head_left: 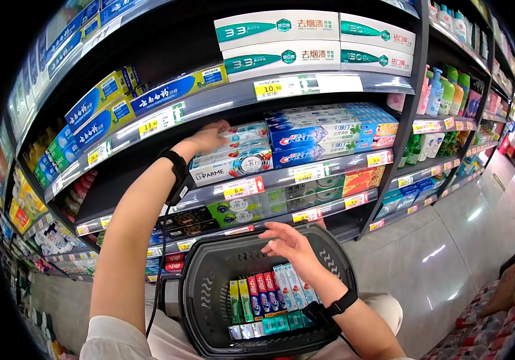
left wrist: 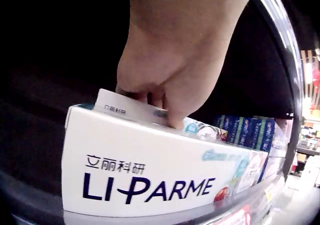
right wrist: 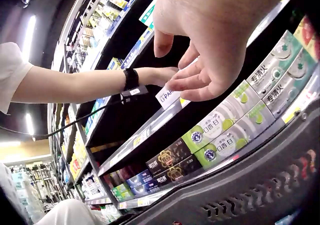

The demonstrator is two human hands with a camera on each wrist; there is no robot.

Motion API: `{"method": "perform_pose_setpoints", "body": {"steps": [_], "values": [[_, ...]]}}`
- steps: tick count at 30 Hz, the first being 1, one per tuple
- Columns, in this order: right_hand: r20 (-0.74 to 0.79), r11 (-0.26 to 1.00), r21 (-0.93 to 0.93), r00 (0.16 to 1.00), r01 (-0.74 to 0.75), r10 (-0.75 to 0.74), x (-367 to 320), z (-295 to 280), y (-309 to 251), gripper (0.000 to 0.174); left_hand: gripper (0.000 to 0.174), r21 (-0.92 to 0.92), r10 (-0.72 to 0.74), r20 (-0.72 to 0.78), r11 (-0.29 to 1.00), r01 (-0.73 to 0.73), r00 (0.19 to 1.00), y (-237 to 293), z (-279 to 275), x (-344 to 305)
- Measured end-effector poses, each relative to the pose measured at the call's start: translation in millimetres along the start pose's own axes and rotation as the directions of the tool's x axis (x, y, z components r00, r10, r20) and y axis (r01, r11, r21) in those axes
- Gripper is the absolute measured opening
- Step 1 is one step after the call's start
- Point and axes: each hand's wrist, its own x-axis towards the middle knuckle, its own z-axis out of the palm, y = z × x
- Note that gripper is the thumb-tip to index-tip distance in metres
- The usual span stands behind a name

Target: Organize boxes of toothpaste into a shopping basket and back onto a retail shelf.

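My left hand (head_left: 208, 138) reaches onto the middle shelf, behind a white LI-PARME toothpaste box (left wrist: 135, 170) at the front of its row. In the left wrist view, its thumb and curled fingers pinch another white toothpaste box (left wrist: 127, 107) that stands a little higher behind that one; the fingertips are partly hidden. Over the black basket (head_left: 196, 312), my right hand (head_left: 293, 245) hovers with loosely bent fingers and nothing in them. Rows of toothpaste boxes (head_left: 267, 292) lie in the basket, in yellow-green, red-and-blue, pale blue and teal.
Blue Crest boxes (head_left: 314, 135) are stacked right of the LI-PARME row. A shelf edge with price tags (head_left: 278, 89) runs above my left hand, bearing white-and-green boxes (head_left: 278, 27). Green-and-grey boxes (head_left: 239, 207) fill the shelf below. A tiled aisle floor (head_left: 437, 240) extends to the right.
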Motion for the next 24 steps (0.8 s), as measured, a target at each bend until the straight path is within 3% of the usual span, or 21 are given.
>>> {"method": "perform_pose_setpoints", "body": {"steps": [2,4,5,8,9,13,18,20,21,22,24], "values": [[0.02,1.0,0.006,1.0,0.002,-0.002,-2.2,0.9,-2.3,0.042,0.039,-0.017,-0.023,0.075,1.0,0.025,0.997,-7.5,2.7,5.6],[0.027,1.0,-0.009,1.0,-0.003,0.004,-4.6,2.0,-6.7,0.042,0.043,-0.147,-0.003,0.235,0.988,0.039,0.972,-3.9,1.4,-0.1],[0.028,0.999,-0.028,0.999,-0.015,0.016,-5.4,2.2,-7.3,0.042,0.043,-0.143,-0.007,0.235,0.989,0.042,0.972,-1.3,4.4,-3.4],[0.024,0.999,-0.039,0.999,-0.026,0.027,-5.3,2.3,-4.3,0.041,0.081,0.123,-0.11,0.193,0.989,0.087,0.975,25.8,13.6,-19.5],[0.026,0.999,-0.04,0.999,-0.03,0.031,-5.4,2.4,-3.0,0.041,0.1,0.094,-0.032,0.268,0.996,0.007,0.963,25.9,11.1,-16.1],[0.024,0.997,-0.067,0.999,-0.047,0.049,-4.0,2.9,0.2,0.041,0.097,0.163,0.022,0.263,0.984,-0.067,0.964,33.7,14.4,-17.4],[0.03,0.993,-0.087,0.996,-0.084,0.087,-1.5,4.8,9.0,0.04,0.092,0.181,-0.001,0.177,0.983,-0.031,0.984,45.7,27.3,-18.0],[0.029,0.992,-0.091,0.995,-0.09,0.093,-1.7,6.5,11.9,0.039,0.083,0.177,0.133,0.11,0.972,-0.151,0.985,51.3,31.6,-18.7],[0.027,0.991,-0.092,0.995,-0.092,0.095,-2.5,7.0,11.9,0.039,0.069,0.151,0.25,-0.066,0.959,-0.238,0.966,54.8,39.5,-21.5],[0.03,0.99,-0.098,0.994,-0.103,0.106,-4.0,7.3,11.4,0.039,0.069,0.149,0.251,-0.064,0.959,-0.24,0.966,57.6,42.8,-20.5],[0.026,0.988,-0.105,0.993,-0.115,0.118,-7.7,6.2,9.9,0.038,0.057,0.105,0.362,-0.218,0.932,-0.347,0.907,67.6,44.9,-20.3]]}}
